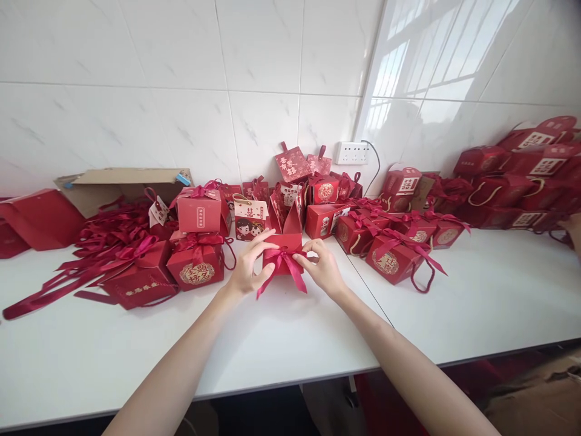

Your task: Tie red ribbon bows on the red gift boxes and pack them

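Observation:
A small red gift box (282, 241) sits on the white table in front of me, with a dark pink ribbon bow (297, 280) tied across it and its tails hanging down the front. On the left side, my left hand (247, 264) has its fingers on the box's top edge and its thumb at the bow's left loop. My right hand (324, 266) pinches the right loop between thumb and fingers. Directly behind stands an open-topped red box (290, 224). The fingertips partly cover the bow's loops.
On the left, loose ribbons (113, 233) lie before a cardboard box (136, 177), near stacked red boxes (196, 266). More bowed boxes (393, 260) stand right, with a stack (503, 188) beyond. A power strip (351, 153) is on the wall. Another person's hand (572, 227) shows far right.

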The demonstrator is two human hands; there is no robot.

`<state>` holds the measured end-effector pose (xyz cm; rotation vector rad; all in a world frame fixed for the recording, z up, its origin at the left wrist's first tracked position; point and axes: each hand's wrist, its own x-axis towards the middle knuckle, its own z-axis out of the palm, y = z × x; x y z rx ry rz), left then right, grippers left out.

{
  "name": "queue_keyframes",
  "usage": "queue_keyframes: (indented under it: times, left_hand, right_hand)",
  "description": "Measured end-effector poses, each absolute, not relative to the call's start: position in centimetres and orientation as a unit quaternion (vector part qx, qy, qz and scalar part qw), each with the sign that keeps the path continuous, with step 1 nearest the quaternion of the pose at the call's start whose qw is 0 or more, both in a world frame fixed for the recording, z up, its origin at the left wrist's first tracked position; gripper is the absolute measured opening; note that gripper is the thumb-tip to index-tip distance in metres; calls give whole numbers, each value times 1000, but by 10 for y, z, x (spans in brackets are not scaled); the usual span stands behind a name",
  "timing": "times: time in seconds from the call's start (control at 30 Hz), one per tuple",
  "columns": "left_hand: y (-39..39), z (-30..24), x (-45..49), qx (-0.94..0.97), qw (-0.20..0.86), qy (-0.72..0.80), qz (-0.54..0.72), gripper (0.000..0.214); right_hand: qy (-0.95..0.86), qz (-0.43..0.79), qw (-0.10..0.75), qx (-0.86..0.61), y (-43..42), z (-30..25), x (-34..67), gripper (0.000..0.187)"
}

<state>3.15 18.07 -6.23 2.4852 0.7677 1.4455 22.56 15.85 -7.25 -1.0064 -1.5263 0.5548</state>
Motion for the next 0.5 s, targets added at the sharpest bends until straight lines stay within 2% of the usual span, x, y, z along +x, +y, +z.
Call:
queue_keyframes:
  times: [0.13,0.33,0.5]
  left_hand:
    - [181,-63,37,761,155,315,545,15]
    - [182,-65,43,694,199,359,591,17]
    - [181,-62,44,711,168,400,553,26]
  right_hand:
    - [-650,243,575,-434,158,-72,226,25]
    - [-651,245,573,-433,158,-72,227,27]
    - [-650,242,575,-434,158,-72,227,27]
